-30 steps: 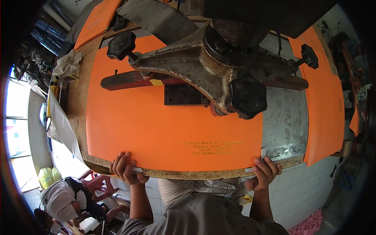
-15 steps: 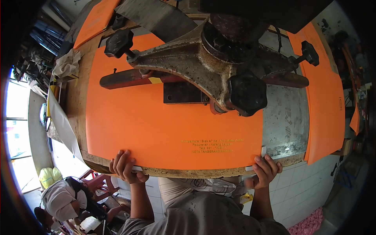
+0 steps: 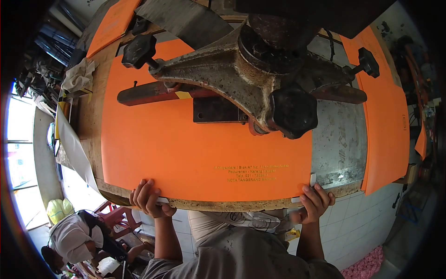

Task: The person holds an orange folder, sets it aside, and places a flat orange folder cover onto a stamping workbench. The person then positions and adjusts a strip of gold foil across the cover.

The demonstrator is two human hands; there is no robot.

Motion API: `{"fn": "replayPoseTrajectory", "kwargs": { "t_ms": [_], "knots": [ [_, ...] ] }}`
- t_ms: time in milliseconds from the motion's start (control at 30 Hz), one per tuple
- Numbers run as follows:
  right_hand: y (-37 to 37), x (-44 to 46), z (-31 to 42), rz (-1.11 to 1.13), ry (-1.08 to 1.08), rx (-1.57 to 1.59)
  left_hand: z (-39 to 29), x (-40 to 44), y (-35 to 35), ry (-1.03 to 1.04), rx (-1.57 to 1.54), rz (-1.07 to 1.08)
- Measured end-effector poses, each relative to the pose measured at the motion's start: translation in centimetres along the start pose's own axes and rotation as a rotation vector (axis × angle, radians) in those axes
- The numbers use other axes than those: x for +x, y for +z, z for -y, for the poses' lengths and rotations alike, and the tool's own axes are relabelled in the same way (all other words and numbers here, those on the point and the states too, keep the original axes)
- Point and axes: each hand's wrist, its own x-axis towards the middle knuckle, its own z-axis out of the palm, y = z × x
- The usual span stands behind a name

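At the bench's (image 3: 223, 206) near edge, the left hand (image 3: 149, 199) curls over the near-left corner of the orange sheet (image 3: 181, 149), and the right hand (image 3: 316, 203) curls beside its near-right corner, by a white stop (image 3: 313, 178); whether either pinches paper, I can't tell. Light, even pressure should hold the sheet square, gold lettering (image 3: 251, 173) flat, fingers clear of the press head (image 3: 218, 72) toward the bench's far edge.

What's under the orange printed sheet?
Beside the orange printed sheet, a grey metal plate shows at right and the wooden table edge along the near side; what lies directly beneath is covered.
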Motion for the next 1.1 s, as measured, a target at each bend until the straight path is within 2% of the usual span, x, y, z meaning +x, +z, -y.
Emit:
{"fn": "replayPoseTrajectory", "kwargs": {
  "t_ms": [267, 467, 567, 800, 933, 1100],
  "knots": [
    [0.2, 0.2, 0.0, -0.011, -0.004, 0.02, 0.1, 0.1, -0.1, 0.009, -0.006, 0.023],
    [-0.1, 0.6, 0.2, -0.003, 0.015, 0.041, 0.0, 0.1, 0.4, 0.003, -0.022, -0.036],
    [-0.3, 0.9, 0.3, 0.01, 0.008, 0.04, -0.3, 0.9, 0.0, 0.054, 0.011, -0.009],
    [-0.6, 0.9, 0.8, -0.009, 0.104, 0.192, -0.5, 1.1, 0.0, 0.035, -0.066, -0.044],
    [-1.4, 1.6, 1.3, 0.045, 0.114, 0.194, -0.4, 1.2, 0.0, 0.055, -0.082, -0.054],
    [-1.3, 1.6, 1.4, 0.0, 0.102, 0.236, -0.6, 1.3, -0.2, 0.057, -0.095, -0.062]
  ]
}}
